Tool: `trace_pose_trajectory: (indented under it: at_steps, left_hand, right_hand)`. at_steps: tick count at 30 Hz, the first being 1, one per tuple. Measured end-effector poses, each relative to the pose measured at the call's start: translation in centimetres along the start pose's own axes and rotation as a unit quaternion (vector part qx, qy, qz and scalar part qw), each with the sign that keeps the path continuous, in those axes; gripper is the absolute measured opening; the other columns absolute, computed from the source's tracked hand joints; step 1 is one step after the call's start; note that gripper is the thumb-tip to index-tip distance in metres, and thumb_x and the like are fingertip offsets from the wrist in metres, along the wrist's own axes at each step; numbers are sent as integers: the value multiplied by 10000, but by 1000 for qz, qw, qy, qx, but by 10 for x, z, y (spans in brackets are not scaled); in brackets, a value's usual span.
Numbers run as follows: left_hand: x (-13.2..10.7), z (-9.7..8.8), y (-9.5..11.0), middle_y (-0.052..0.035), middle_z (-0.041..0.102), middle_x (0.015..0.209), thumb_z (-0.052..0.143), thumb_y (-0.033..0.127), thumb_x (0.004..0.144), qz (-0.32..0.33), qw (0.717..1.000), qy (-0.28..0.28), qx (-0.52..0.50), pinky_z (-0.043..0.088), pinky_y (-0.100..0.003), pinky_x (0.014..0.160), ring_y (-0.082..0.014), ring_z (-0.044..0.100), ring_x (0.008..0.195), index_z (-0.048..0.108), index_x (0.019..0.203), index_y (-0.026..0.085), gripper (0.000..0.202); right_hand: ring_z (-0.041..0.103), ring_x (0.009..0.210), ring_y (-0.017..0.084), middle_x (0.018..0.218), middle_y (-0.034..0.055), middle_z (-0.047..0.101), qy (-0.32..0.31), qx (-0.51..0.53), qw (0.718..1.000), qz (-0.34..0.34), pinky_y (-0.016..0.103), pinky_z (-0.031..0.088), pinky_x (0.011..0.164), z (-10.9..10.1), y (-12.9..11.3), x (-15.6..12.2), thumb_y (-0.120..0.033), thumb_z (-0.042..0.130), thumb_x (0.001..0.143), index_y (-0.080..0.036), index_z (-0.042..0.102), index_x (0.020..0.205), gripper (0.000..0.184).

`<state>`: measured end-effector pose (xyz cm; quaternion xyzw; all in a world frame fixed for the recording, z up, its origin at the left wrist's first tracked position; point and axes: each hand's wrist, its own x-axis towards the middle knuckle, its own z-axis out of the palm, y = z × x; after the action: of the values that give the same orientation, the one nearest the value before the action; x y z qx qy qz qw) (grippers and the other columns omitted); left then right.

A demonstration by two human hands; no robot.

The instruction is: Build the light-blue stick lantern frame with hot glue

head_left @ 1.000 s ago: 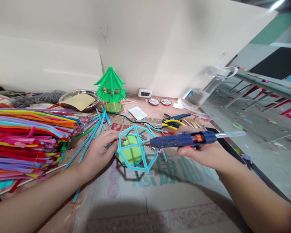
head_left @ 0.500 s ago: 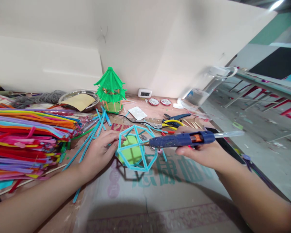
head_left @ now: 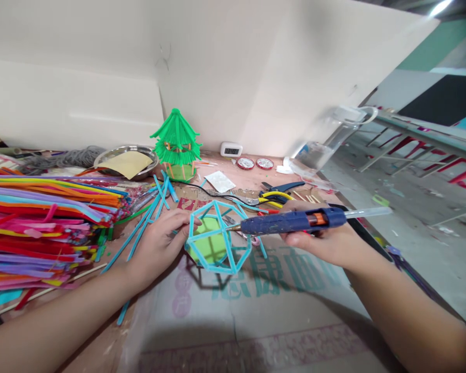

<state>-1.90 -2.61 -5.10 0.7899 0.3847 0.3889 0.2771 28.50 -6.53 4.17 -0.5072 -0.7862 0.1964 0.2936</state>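
Note:
A light-blue straw frame [head_left: 217, 238] with a green base stands on the table in front of me. My left hand [head_left: 159, 246] grips its left side, fingers closed on a straw. My right hand [head_left: 322, 241] is wrapped round a blue glue gun [head_left: 291, 221] held level, its nozzle touching the frame's right side. A clear glue stick pokes out of the gun's back end.
A big pile of coloured pipe cleaners and straws [head_left: 42, 223] fills the left. Behind stand a green straw pagoda [head_left: 176, 145], a metal bowl [head_left: 126, 160], pliers [head_left: 272, 197] and a clear jug [head_left: 326, 145]. The table edge runs down the right.
The glue gun's rear has lifted very slightly; the nozzle stays at the frame. My left hand has not moved.

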Motion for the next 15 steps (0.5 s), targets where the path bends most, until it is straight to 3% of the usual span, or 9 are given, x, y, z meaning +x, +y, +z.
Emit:
trace_pose_trajectory:
  at_steps: [5, 11, 15]
  left_hand:
    - [0, 1, -2, -82, 670, 1052, 540, 228, 937, 2, 1000, 8, -1, 447, -313, 889, -208, 614, 1009, 672, 988, 176, 151]
    - [1, 2, -4, -61, 674, 1025, 542, 201, 933, 9, 1000, 10, -5, 445, -297, 882, -191, 614, 993, 667, 970, 190, 131]
    - [1, 2, -2, -57, 678, 1026, 537, 197, 931, 5, 1000, 8, -4, 450, -295, 875, -191, 618, 992, 665, 978, 195, 136]
  right_hand:
    - [628, 649, 169, 713, 39, 658, -34, 20, 998, -50, 267, 493, 572, 1, 2, 0, -664, 580, 813, -193, 664, 753, 483]
    - [637, 697, 212, 747, 46, 672, 43, -44, 998, -30, 340, 513, 649, 6, 5, -3, -785, 508, 765, -223, 662, 769, 583]
    - [627, 661, 206, 709, 39, 663, 50, -62, 996, -36, 342, 513, 636, 7, 1, -1, -792, 494, 767, -228, 650, 722, 587]
